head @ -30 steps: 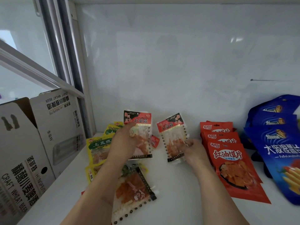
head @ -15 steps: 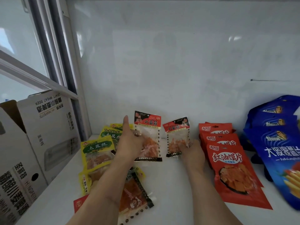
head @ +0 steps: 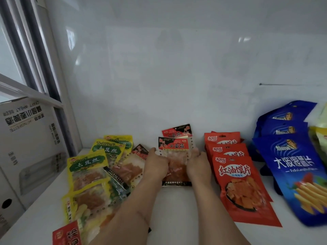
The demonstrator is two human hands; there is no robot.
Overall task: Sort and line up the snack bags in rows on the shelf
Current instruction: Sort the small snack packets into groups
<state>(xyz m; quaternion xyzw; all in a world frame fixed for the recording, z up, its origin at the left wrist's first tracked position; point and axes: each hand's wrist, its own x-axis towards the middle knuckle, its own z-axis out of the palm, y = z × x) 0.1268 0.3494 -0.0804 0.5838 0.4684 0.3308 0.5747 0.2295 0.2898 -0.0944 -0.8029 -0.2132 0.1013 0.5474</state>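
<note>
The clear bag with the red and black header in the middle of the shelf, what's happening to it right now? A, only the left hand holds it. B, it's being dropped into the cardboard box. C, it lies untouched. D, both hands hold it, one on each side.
D: the left hand and right hand each clasp a side edge of the clear bag, which sits in front of another like it.

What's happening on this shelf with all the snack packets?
A person is sorting snack bags into rows on a white shelf. The left hand and right hand hold the two sides of a clear packet with a red and black header, set in front of a matching packet by the back wall. Red bags and blue bags already lie in overlapping rows to the right; yellow-green packets lie loosely on the left.
</note>
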